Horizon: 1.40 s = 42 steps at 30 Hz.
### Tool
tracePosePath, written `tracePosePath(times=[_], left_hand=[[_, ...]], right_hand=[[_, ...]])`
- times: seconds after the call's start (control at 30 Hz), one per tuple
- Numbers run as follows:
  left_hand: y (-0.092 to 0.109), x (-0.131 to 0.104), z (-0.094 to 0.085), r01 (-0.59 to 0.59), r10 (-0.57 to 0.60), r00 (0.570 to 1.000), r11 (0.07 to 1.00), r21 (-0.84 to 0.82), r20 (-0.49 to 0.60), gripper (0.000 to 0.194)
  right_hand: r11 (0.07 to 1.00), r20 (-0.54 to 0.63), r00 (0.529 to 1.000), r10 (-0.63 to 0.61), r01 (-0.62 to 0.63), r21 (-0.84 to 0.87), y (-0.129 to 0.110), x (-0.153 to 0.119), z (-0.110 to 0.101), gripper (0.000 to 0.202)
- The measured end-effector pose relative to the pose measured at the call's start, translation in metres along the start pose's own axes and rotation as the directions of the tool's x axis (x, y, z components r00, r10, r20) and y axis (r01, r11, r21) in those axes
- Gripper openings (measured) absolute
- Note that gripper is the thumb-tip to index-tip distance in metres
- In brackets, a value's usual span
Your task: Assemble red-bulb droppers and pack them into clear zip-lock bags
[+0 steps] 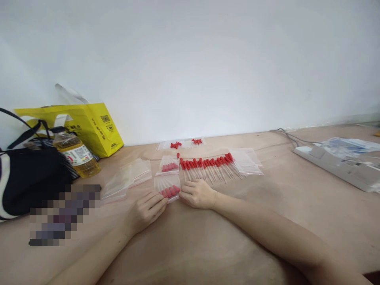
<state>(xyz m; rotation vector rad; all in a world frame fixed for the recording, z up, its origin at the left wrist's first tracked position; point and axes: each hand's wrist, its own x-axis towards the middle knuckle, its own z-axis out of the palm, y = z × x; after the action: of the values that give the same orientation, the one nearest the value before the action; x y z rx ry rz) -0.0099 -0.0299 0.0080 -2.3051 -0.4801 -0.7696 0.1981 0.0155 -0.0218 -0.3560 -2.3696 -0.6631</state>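
A small clear bag point(167, 184) of red-capped droppers lies on the table in front of me. At its lower left edge, my left hand point(150, 208) is closed on the bag. My right hand point(196, 194) pinches the bag's lower right corner. Just behind it lies another filled bag point(169, 164). A row of loose droppers point(208, 163) with red bulbs and clear stems fans out behind my right hand. Flat clear bags point(127, 178) are spread to the left, and more bags point(245, 160) lie right of the row.
Near the wall lie more bagged droppers point(179, 145). On the left stand a yellow bag point(101, 126), a leaning bottle point(78, 154) of yellow liquid and a black bag point(32, 178). A white power strip point(335, 166) with cables is at the right.
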Motion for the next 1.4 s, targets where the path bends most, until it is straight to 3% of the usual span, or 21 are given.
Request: tracePosePath(times=[0.17,0.37,0.43,0.47,0.5,0.57,0.6,0.63,0.67,0.77,0.93,1.07,1.13,1.27,1.37,1.4], left_hand=[[0.005,0.009,0.003,-0.001,0.002,1.0,0.999,0.036,-0.008,0.02],[-0.005,-0.011,-0.008,0.005,-0.005,1.0,1.0,0.024,0.008,0.014],[-0.009,-0.019,-0.013,0.142,-0.138,0.988,0.988,-0.057,0.064,0.008],[-0.011,-0.022,-0.014,0.297,-0.284,0.952,0.948,-0.112,0.113,0.009],[-0.012,-0.024,-0.013,0.482,-0.457,0.873,0.86,-0.167,0.168,0.014],[-0.014,-0.026,-0.008,0.784,-0.742,0.618,0.562,-0.263,0.26,0.02],[-0.014,-0.026,-0.004,0.855,-0.816,0.502,0.419,-0.306,0.285,0.021],[-0.014,-0.025,0.0,0.884,-0.855,0.424,0.319,-0.342,0.299,0.022],[-0.014,-0.024,0.003,0.894,-0.873,0.379,0.26,-0.366,0.307,0.024],[-0.011,-0.02,0.008,0.89,-0.869,0.35,0.192,-0.415,0.349,0.032],[-0.001,-0.014,0.005,0.891,-0.795,0.312,0.055,-0.45,0.52,0.028],[0.002,-0.011,0.003,0.883,-0.809,0.334,0.089,-0.461,0.484,0.024],[-0.007,-0.008,0.001,0.882,-0.833,0.313,0.076,-0.466,0.457,0.028],[-0.048,0.004,0.006,0.903,-0.827,0.222,-0.027,-0.43,0.517,0.058],[-0.087,0.016,0.024,0.95,-0.876,0.061,-0.096,-0.297,0.478,0.065],[-0.098,0.02,0.033,0.953,-0.883,0.049,-0.099,-0.288,0.466,0.06]], right_hand=[[0.999,0.048,0.999,-0.026,0.025,0.03,-0.002,0.005,0.0,0.022],[0.999,0.06,0.998,0.026,-0.029,0.04,0.004,-0.004,0.0,0.018],[0.997,0.06,0.997,0.056,-0.059,0.05,0.004,-0.007,0.0,0.017],[0.997,0.07,0.996,0.054,-0.058,0.059,0.004,-0.009,0.0,0.017],[0.996,0.087,0.995,0.044,-0.05,0.068,0.003,-0.009,0.001,0.018],[0.996,0.119,0.993,0.013,-0.023,0.087,0.002,-0.009,0.001,0.019],[0.995,0.127,0.992,-0.003,-0.009,0.096,0.001,-0.008,0.002,0.019],[0.994,0.127,0.992,-0.016,0.003,0.106,0.0,-0.007,0.002,0.02],[0.993,0.12,0.992,-0.026,0.012,0.115,-0.001,-0.006,0.002,0.02],[0.989,0.095,0.994,-0.056,0.043,0.141,-0.003,-0.003,0.0,0.022],[0.985,0.132,0.988,-0.081,0.058,0.165,-0.003,-0.002,-0.001,0.022],[0.986,0.162,0.985,-0.056,0.029,0.166,-0.004,-0.003,-0.003,0.023],[0.987,0.166,0.986,-0.031,0.005,0.16,-0.004,-0.005,-0.007,0.023],[0.993,0.175,0.985,-0.003,-0.018,0.118,0.001,-0.02,-0.022,0.021],[0.991,0.171,0.976,0.133,-0.136,0.009,0.018,-0.039,-0.038,0.019],[0.972,0.166,0.958,0.234,-0.23,-0.045,0.026,-0.046,-0.044,0.019]])
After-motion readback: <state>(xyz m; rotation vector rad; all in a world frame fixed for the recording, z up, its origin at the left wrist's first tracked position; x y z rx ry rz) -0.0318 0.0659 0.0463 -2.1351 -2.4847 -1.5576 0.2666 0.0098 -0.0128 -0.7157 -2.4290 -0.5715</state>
